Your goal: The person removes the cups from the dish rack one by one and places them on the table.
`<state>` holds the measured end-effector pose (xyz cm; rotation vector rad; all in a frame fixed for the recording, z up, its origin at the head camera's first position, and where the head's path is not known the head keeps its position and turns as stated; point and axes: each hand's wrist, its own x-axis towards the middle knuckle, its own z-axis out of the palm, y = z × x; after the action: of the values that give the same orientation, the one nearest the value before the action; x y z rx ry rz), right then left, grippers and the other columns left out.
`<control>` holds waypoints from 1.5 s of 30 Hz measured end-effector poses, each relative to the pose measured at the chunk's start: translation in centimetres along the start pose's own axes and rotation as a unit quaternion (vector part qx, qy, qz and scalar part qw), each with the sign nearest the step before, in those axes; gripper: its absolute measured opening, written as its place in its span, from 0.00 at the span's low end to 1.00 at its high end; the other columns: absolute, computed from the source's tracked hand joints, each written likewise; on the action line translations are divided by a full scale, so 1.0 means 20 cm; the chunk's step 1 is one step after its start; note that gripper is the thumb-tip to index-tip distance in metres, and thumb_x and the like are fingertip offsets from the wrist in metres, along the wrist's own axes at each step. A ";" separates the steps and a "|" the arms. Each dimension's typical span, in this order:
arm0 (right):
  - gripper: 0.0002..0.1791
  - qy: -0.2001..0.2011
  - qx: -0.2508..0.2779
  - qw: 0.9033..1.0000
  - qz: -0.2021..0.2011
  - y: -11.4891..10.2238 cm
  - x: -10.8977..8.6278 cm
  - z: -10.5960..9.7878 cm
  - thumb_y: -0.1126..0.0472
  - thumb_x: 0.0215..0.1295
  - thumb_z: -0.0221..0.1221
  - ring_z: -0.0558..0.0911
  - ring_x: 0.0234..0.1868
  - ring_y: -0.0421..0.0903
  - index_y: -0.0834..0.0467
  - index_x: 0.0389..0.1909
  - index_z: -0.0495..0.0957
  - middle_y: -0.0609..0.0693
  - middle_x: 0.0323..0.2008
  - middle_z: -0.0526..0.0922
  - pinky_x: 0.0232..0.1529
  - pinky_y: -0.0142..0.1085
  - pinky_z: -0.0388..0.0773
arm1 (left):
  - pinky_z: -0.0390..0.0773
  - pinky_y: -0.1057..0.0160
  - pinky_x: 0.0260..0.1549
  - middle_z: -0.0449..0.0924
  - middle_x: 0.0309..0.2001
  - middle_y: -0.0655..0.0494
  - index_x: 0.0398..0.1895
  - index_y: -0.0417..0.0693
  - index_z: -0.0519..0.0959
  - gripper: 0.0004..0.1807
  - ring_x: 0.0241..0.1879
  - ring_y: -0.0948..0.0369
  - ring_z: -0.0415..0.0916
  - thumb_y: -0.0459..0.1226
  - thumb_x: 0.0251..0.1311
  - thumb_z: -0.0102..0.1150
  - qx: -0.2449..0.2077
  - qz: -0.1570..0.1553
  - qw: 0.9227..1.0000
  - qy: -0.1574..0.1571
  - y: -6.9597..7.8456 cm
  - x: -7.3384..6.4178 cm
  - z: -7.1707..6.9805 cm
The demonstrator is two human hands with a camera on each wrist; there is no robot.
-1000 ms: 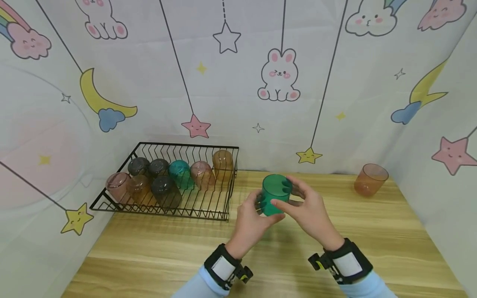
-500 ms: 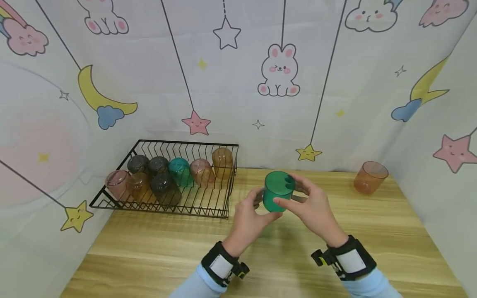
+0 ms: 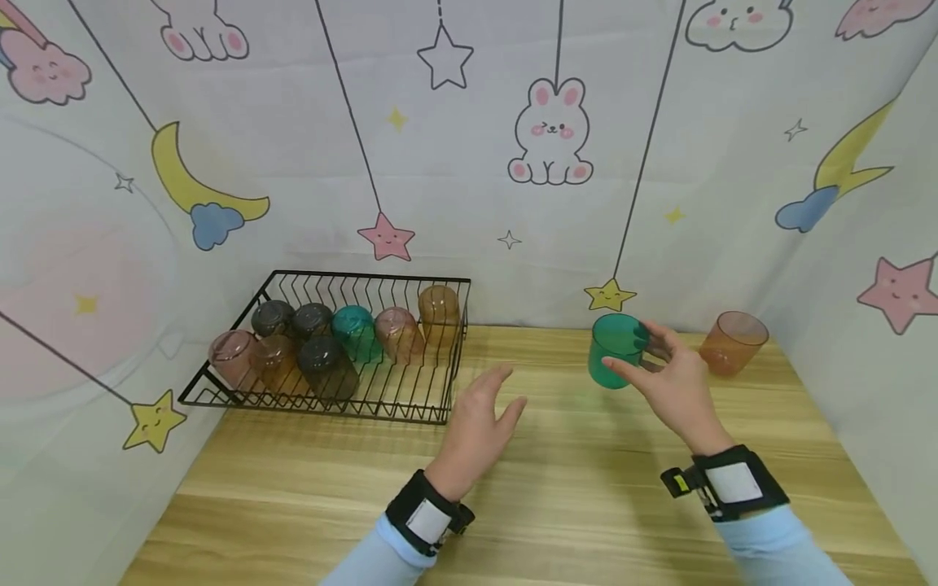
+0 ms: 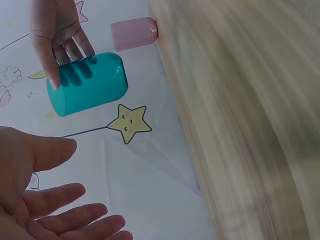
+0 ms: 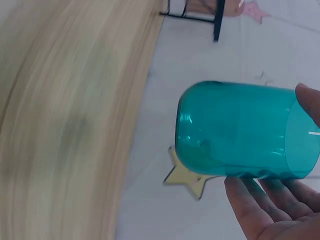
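Note:
A clear green cup is held upright, mouth up, above the table by my right hand. The thumb lies on its near side and the fingers wrap the far side near the rim, as the right wrist view also shows on the teal-looking cup. To the left, my left hand is over the table with thumb and fingers spread, holding nothing; it is nearest the wire rack's right end. In the left wrist view the left fingers are extended, apart from the cup.
A black wire rack at the back left bears several upside-down cups in grey, pink, amber and teal. An orange-pink cup stands upright at the back right, just beyond my right hand. Patterned cloth walls enclose the wooden table.
My left hand has let go of the green cup and moved slightly left. My right hand has carried the cup rightward, toward the orange-pink cup.

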<state>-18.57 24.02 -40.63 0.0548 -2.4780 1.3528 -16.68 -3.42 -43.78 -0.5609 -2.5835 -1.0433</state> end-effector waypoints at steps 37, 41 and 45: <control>0.50 0.169 -0.061 0.977 0.115 0.51 0.20 -0.03 0.39 0.51 0.64 0.67 0.59 0.56 0.60 0.68 0.55 0.60 0.61 0.65 0.56 0.48 0.66 | 0.62 0.54 0.58 0.75 0.50 0.50 0.49 0.46 0.77 0.21 0.57 0.51 0.67 0.49 0.59 0.59 0.195 0.119 0.973 -0.031 -0.02 -0.01 -0.01; 0.50 0.173 -0.057 0.976 0.119 0.52 0.20 -0.03 0.39 0.51 0.64 0.67 0.60 0.55 0.60 0.68 0.55 0.60 0.62 0.64 0.56 0.47 0.66 | 0.61 0.56 0.59 0.75 0.50 0.50 0.49 0.46 0.77 0.21 0.57 0.51 0.67 0.49 0.59 0.59 0.197 0.120 0.972 -0.036 -0.02 -0.01 -0.02; 0.50 0.174 -0.057 0.975 0.124 0.53 0.20 -0.02 0.39 0.51 0.64 0.67 0.60 0.55 0.60 0.69 0.54 0.59 0.62 0.64 0.56 0.47 0.66 | 0.61 0.57 0.59 0.76 0.49 0.51 0.48 0.46 0.78 0.21 0.55 0.52 0.68 0.49 0.58 0.60 0.199 0.124 0.971 -0.031 -0.01 -0.01 -0.05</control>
<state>-24.16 30.62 -47.81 -0.4920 -2.3081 1.1849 -16.49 -4.29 -43.33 -0.7910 -2.5875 -0.4157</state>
